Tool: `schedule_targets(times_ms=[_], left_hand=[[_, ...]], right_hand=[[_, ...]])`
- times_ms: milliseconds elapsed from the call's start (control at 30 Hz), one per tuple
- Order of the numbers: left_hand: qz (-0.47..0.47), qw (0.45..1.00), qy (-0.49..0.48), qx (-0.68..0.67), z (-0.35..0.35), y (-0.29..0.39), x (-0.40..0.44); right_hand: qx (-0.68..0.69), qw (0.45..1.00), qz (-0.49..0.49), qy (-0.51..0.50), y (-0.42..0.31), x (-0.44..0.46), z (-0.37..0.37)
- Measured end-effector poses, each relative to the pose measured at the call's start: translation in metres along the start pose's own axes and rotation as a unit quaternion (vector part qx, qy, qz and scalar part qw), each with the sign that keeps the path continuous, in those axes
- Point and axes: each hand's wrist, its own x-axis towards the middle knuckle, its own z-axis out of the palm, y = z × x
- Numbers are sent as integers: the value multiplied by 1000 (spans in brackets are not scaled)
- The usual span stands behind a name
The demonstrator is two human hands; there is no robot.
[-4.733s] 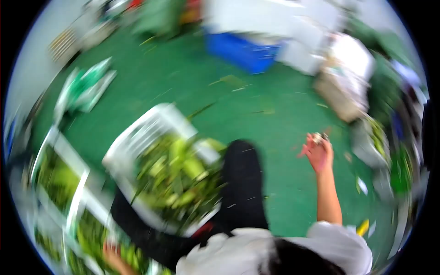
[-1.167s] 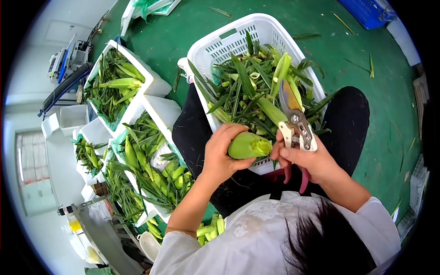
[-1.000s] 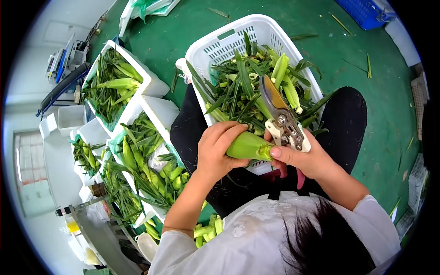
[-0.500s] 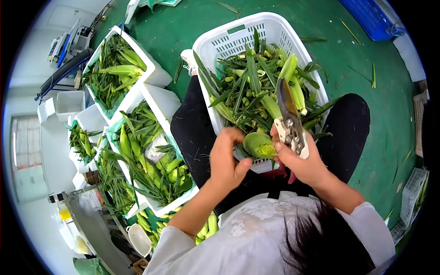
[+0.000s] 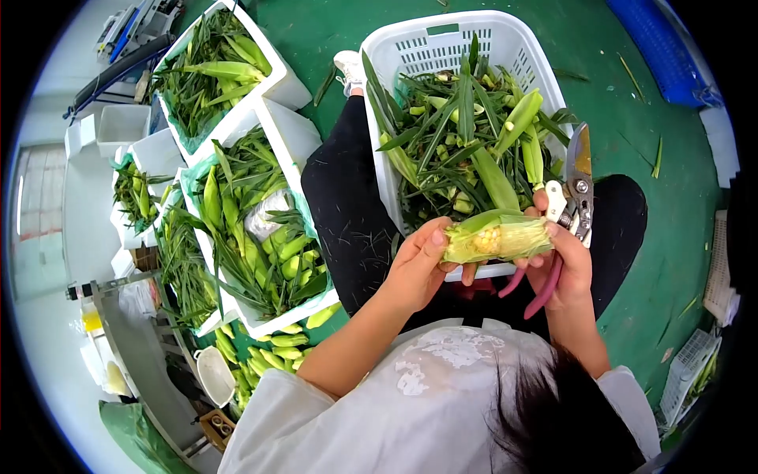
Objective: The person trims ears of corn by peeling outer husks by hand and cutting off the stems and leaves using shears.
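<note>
An ear of corn (image 5: 493,237) lies sideways between my two hands, its green husk parted so that pale yellow kernels show. My left hand (image 5: 422,265) grips its left end. My right hand (image 5: 564,257) holds pruning shears (image 5: 580,182) with red handles, blades pointing up, while its fingertips pinch the right end of the corn. Just beyond my hands stands a white plastic basket (image 5: 375,170), heaped with husks and leaves (image 5: 442,118).
White foam boxes (image 5: 288,138) full of leafy corn stand on the left. Husked green ears (image 5: 276,351) lie on the floor near a white basin (image 5: 215,375). A blue crate (image 5: 663,51) sits at the far right, and a white crate (image 5: 687,375) lower right.
The corn has turned from end-on to sideways, and its kernels now show. My left hand has closed on it. The shears have moved right, still in my right hand.
</note>
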Motion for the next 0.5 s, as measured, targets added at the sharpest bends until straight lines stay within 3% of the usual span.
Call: schedule_targets(times_ms=[67,167,200,233,267,333,400,433,467,500], left_hand=[[-14,999,45,26,0,0,2],[-259,950,-3,-173,-26,9,7],[-333,935,19,-123,-35,4,6],[-344,926,38,-153,-30,11,-3],[-353,916,58,-183,-25,16,-14],[-359,880,259,-171,-22,24,-35],[-140,962,117,-202,-19,46,-72],[-68,971,100,-206,-37,48,-99],[27,953,244,-177,-43,47,-133],[74,934,287,-198,-77,36,-181]], right_hand=[[15,999,9,-35,-1,3,-5],[-258,966,-1,-17,-5,1,8],[-420,907,25,19,-4,-5,18],[-555,822,-67,-109,2,1,35],[-654,700,-167,-233,14,6,53],[-708,601,-203,-310,55,0,74],[-657,632,-187,-367,84,-6,88],[-621,668,-157,-379,88,-8,95],[-586,701,-124,-388,89,-10,99],[-550,754,42,-358,88,-13,91]])
